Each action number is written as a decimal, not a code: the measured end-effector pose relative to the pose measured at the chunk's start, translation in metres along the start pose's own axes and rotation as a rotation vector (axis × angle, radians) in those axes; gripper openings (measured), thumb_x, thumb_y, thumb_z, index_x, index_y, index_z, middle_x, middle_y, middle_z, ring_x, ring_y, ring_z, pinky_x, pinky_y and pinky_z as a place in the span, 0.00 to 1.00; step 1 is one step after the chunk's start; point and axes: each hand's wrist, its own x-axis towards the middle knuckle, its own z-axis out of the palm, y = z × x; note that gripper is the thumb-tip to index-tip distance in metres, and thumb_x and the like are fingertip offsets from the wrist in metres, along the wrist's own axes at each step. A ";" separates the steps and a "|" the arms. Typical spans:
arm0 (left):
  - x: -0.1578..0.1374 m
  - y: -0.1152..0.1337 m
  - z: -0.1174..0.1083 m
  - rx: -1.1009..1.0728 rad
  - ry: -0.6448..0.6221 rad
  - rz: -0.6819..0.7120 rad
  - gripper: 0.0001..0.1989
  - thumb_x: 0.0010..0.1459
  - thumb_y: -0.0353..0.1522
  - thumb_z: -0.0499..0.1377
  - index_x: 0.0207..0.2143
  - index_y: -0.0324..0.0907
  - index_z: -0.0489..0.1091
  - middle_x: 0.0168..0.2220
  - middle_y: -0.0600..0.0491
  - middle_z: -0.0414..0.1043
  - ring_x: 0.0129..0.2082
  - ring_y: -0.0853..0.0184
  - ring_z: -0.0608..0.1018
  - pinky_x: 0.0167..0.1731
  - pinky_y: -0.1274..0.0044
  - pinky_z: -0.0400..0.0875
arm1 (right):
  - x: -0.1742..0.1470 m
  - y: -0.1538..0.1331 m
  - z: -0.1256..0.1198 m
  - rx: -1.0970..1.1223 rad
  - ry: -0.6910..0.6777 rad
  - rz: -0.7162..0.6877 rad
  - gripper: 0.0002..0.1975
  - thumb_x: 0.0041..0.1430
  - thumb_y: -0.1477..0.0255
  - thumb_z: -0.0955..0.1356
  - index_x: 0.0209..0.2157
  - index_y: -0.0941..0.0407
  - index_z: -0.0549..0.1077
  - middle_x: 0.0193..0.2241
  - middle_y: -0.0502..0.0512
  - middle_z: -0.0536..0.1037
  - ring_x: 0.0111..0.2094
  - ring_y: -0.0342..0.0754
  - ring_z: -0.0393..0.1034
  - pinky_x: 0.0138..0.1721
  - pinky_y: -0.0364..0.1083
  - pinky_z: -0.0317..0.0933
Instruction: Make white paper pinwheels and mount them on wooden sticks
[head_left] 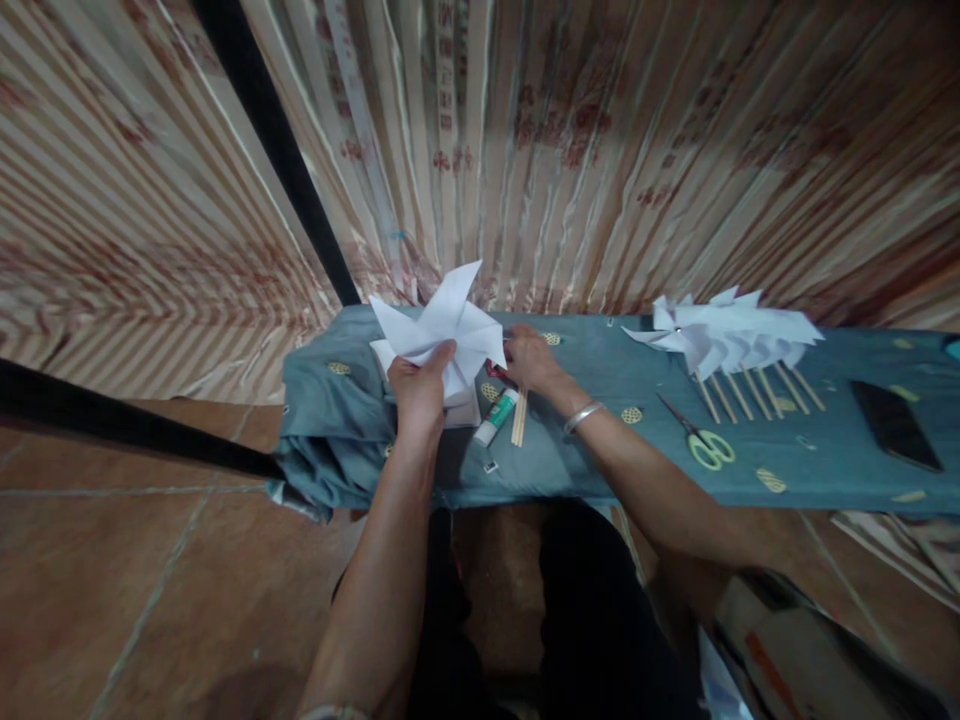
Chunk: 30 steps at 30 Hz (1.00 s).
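My left hand (pixel 420 390) grips a white paper pinwheel (pixel 442 325), thumb pressed on its front near the middle. Just right of its blades, my right hand (pixel 531 357) has its fingers curled together; what they hold, if anything, is hidden. A small red item (pixel 495 370) lies by those fingertips, partly covered. Below the right hand are a few wooden sticks (pixel 519 418) side by side and a green-and-white glue stick (pixel 496 417). Under the pinwheel, a stack of white paper (pixel 462 412) shows only at its edge.
A grey-green cloth (pixel 600 455) covers the narrow table. To the right lie finished-looking paper pinwheels on sticks (pixel 742 340), scissors with pale green handles (pixel 709 448) and a black phone (pixel 896 425). Dark poles (pixel 281 150) and a striped curtain (pixel 525 200) stand behind.
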 end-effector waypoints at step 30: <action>-0.002 -0.007 0.012 0.099 -0.071 0.072 0.15 0.37 0.34 0.71 0.30 0.37 0.78 0.29 0.51 0.80 0.35 0.63 0.81 0.44 0.71 0.76 | 0.002 -0.007 -0.015 -0.088 -0.059 -0.016 0.15 0.57 0.76 0.66 0.45 0.64 0.77 0.47 0.71 0.78 0.51 0.62 0.69 0.50 0.53 0.63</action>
